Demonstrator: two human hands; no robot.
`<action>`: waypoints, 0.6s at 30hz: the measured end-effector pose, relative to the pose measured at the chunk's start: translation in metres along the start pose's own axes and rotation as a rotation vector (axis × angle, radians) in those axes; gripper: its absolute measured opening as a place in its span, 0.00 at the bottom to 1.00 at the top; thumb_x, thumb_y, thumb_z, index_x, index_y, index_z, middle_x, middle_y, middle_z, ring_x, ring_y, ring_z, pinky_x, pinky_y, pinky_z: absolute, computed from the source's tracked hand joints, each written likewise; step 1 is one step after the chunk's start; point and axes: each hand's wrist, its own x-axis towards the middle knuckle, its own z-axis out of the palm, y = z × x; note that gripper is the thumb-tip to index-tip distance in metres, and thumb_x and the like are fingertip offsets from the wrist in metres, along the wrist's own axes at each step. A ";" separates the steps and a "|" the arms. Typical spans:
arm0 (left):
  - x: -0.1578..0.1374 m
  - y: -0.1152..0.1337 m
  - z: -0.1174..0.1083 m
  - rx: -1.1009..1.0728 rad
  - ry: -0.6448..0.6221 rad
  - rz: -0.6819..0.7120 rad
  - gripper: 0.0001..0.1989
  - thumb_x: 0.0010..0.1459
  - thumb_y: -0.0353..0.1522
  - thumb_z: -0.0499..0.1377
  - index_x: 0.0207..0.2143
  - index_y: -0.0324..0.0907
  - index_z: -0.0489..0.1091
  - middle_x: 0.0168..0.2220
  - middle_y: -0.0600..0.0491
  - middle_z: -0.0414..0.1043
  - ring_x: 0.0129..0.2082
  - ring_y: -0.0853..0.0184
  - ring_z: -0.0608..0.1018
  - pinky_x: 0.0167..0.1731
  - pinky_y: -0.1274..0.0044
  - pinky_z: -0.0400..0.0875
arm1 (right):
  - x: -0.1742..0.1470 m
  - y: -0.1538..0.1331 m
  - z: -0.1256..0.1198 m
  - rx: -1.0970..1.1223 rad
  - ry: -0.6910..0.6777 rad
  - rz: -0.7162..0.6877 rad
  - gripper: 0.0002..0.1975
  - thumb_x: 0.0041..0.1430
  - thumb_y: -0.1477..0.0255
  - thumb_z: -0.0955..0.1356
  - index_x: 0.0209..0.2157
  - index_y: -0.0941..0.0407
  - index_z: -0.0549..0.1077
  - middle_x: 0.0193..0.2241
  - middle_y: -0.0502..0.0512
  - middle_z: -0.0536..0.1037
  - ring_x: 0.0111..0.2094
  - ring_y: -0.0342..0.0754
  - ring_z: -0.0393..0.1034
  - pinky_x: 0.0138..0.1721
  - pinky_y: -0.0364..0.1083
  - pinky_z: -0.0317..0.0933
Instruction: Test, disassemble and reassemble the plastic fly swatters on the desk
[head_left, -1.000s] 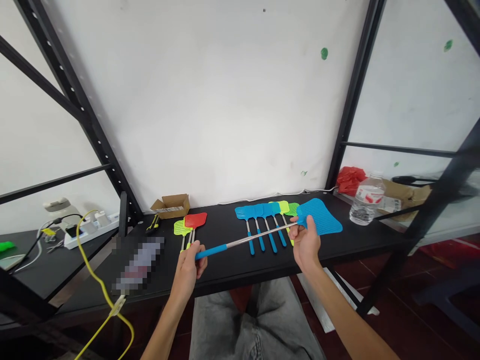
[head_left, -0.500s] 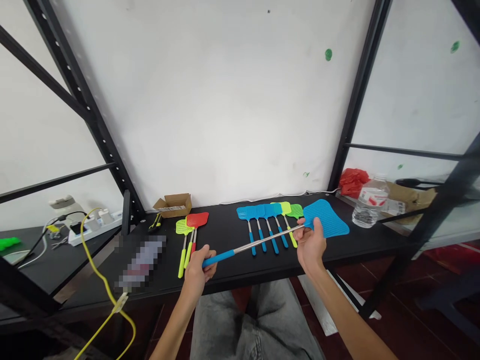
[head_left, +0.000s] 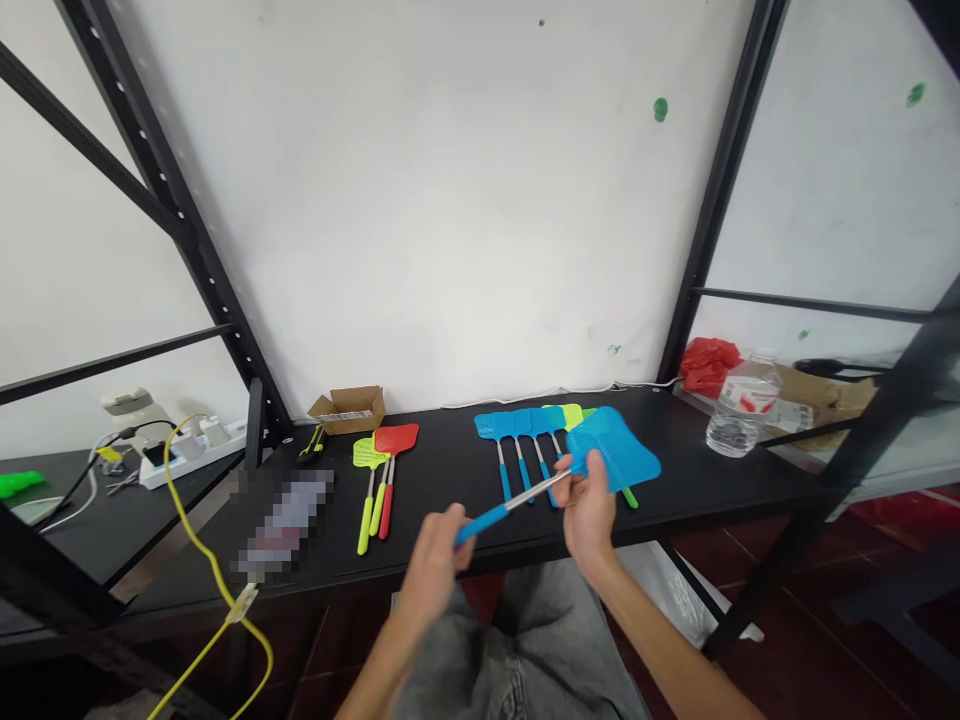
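Observation:
A blue fly swatter (head_left: 619, 452) with a telescopic metal rod is held between my hands, tilted up to the right. My left hand (head_left: 439, 550) is closed round the end of its blue handle. Closed at the neck, just below the blue head, is my right hand (head_left: 589, 505). Behind it on the black table several blue swatters (head_left: 495, 427) lie in a row, with a yellow-green swatter (head_left: 572, 415) and a green one partly hidden by the held head. Further left lie a red swatter (head_left: 395, 438) and yellow-green swatters (head_left: 368, 454).
A small cardboard box (head_left: 349, 408) and a yellow-black cutter (head_left: 311, 446) sit at the back left. A blurred-out object (head_left: 285, 525) lies near a yellow cable (head_left: 214, 570). On the right stand a water bottle (head_left: 742, 405) and a red plastic bag (head_left: 706, 365). Black shelf posts (head_left: 720, 190) flank the table.
The held swatter's rod has become shorter. My left hand moved right with the handle, and my right hand moved left and slightly down with the head.

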 end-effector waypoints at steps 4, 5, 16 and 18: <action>-0.011 -0.013 0.021 0.086 -0.064 -0.066 0.26 0.59 0.51 0.50 0.17 0.44 0.55 0.16 0.58 0.54 0.18 0.70 0.61 0.21 0.76 0.58 | -0.012 0.004 0.009 0.053 0.014 -0.033 0.21 0.61 0.54 0.63 0.24 0.56 0.68 0.20 0.49 0.72 0.13 0.38 0.56 0.18 0.43 0.52; -0.012 -0.014 0.021 0.107 -0.079 -0.081 0.26 0.59 0.51 0.50 0.17 0.44 0.55 0.16 0.57 0.54 0.19 0.70 0.62 0.22 0.76 0.58 | -0.012 0.002 0.009 0.051 0.006 -0.052 0.20 0.61 0.55 0.64 0.25 0.55 0.68 0.22 0.50 0.74 0.14 0.38 0.57 0.18 0.43 0.53; -0.009 -0.007 0.027 0.211 -0.221 -0.039 0.27 0.63 0.48 0.45 0.18 0.42 0.62 0.18 0.57 0.54 0.19 0.70 0.61 0.20 0.78 0.54 | -0.035 0.011 0.015 -0.232 -0.464 0.111 0.20 0.61 0.53 0.63 0.30 0.56 0.73 0.15 0.45 0.65 0.15 0.41 0.60 0.18 0.41 0.54; -0.009 -0.004 0.026 0.200 -0.224 -0.027 0.28 0.63 0.48 0.46 0.18 0.41 0.64 0.17 0.56 0.56 0.18 0.71 0.61 0.20 0.78 0.54 | -0.045 0.015 0.020 -0.259 -0.631 0.194 0.18 0.60 0.55 0.64 0.32 0.56 0.72 0.15 0.44 0.64 0.15 0.41 0.61 0.17 0.40 0.54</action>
